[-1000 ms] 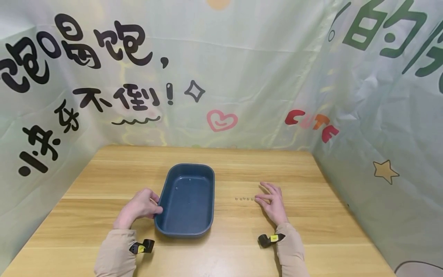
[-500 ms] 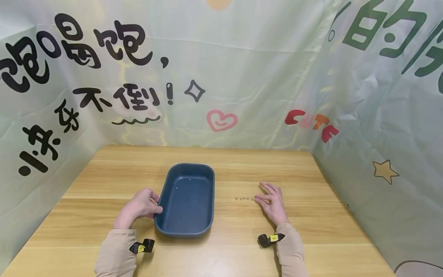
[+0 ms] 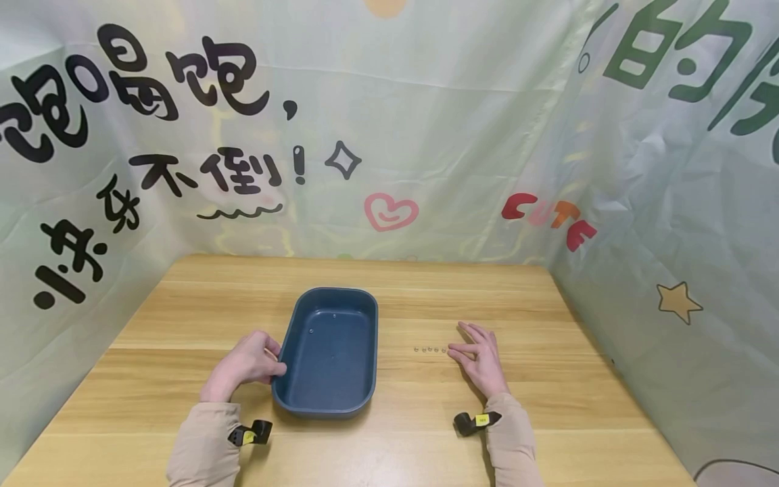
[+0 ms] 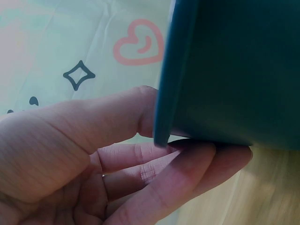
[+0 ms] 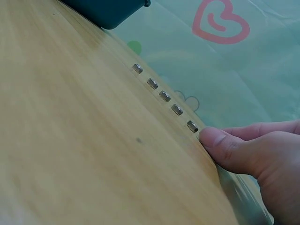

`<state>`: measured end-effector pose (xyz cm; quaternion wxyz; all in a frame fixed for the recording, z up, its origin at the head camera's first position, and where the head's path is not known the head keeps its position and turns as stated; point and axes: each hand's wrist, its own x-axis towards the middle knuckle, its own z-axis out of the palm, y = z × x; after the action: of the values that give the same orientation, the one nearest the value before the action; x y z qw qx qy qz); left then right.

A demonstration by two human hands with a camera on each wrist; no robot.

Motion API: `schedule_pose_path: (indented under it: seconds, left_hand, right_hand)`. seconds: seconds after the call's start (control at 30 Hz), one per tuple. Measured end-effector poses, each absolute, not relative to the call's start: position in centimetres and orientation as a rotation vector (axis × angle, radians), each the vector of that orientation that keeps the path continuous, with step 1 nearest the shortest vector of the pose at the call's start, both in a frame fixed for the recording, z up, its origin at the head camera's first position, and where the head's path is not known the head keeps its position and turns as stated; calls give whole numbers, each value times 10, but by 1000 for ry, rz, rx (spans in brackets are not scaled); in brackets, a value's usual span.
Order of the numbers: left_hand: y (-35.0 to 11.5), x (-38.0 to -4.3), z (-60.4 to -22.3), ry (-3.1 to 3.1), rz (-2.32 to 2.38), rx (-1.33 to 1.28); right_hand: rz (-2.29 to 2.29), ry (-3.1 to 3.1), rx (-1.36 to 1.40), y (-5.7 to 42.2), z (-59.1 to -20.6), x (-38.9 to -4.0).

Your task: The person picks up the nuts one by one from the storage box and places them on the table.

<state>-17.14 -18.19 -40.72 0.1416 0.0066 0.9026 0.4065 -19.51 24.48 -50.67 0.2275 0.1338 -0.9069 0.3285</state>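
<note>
My left hand point(image 3: 251, 358) grips the left rim of a dark blue plastic bin point(image 3: 331, 411), thumb over the edge and fingers beneath it. In the left wrist view those fingers point(image 4: 159, 187) lie against the bin's outer wall. Two tiny shiny pieces lie on the bin floor. Several small metal hex nuts point(image 5: 164, 96) form a row on the table to the right of the bin. At the row's right end is my right hand point(image 3: 481, 358), thumb and index finger close together by the last nut point(image 5: 192, 126). Whether a nut sits between those fingertips is hidden.
The wooden table point(image 3: 389, 453) runs back to a printed cloth backdrop point(image 3: 462, 135), which also hangs on the left and right sides. Both sleeves carry a small black wrist camera, the right one point(image 3: 468, 423) close above the tabletop.
</note>
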Motion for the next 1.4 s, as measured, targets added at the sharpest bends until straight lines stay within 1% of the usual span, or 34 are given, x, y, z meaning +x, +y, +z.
schedule_pose_path:
  seconds: [0.17,0.27,0.4,0.47,0.57,0.67,0.77,0.83,0.93,1.07,1.23,1.4]
  left_hand:
    - [-183,-172,-407,2607,1171,21]
    - [-183,-172,-407,2612,1169,19]
    - [-183,-170,-407,2598,1193,14]
    - [-183,-169,-407,2589,1204,8]
    - [-182,-168,-406,2579,1218,-2]
    - [-182,-169,-406,2572,1229,-15]
    - [-182,-169,-406,2570,1228,-21]
    - [-183,-169,-406,2575,1223,-20]
    - [-182,-168,-407,2571,1233,-22]
    - [-180,-168,-409,2552,1261,-25]
    - [-178,-169,-408,2567,1247,-14]
    - [-178,-170,-407,2577,1231,-14]
  right_hand:
    - [939,-2498,370,245,-506,-196]
    - [1147,-2418,327,241,-495,-195]
    - [1387,-2250,233,233,-461,-189]
    - [1357,-2220,234,229,-442,-190]
    - [1218,-2252,313,219,-414,-200]
    - [1061,-2413,463,190,-382,-217]
    - [899,-2711,661,143,-350,-231]
    - [715,-2896,802,108,-340,-242]
    - [465,-3091,892,60,-343,-261]
    - [176,-3191,770,19,-371,-283]
    - [22,-3174,562,-3,-401,-291]
    - [28,-3159,520,-15,-413,-291]
